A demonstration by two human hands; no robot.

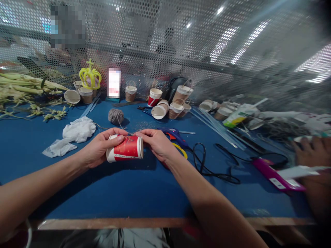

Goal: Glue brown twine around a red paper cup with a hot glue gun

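A red and white paper cup (126, 149) lies on its side over the blue table (134, 193), held between both hands. My left hand (99, 148) wraps round its left end, thumb on top. My right hand (157, 143) pinches the cup's right end with closed fingers. A thin twine strand runs from the cup area back to a grey ball of twine (115, 116).
A glue gun (173, 136) with black cord (207, 165) lies right of my hands. White cloth (74, 132) lies left, plant stalks (23, 91) far left. Several paper cups (168, 105) and a yellow crown (90, 77) stand at the back. Another person's hand (311, 150) is at right.
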